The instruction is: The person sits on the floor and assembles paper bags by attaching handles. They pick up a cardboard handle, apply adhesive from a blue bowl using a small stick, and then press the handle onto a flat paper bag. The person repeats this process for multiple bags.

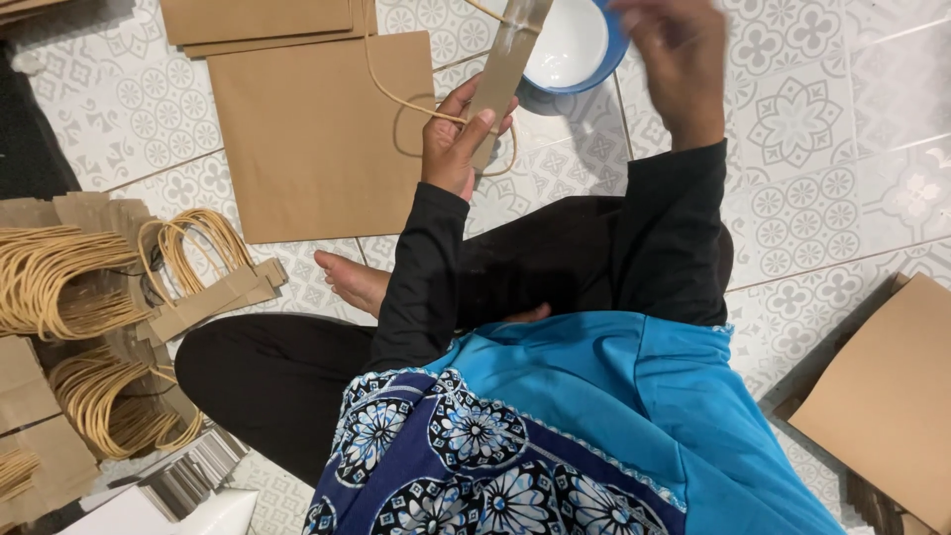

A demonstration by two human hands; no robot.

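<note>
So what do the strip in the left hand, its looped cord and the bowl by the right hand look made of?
Strip: matte brown kraft paper or thin card, with a shiny streak, possibly glue. Cord: tan twisted paper twine, judging by its stiff loop. Bowl: glossy white inside, blue rim; plastic or enamel, cannot tell. Left hand grips the strip; right hand is blurred above the bowl.

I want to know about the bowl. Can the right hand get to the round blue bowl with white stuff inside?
Probably yes. The right hand is raised just beside the round blue bowl's rim, with nothing between them.
</note>
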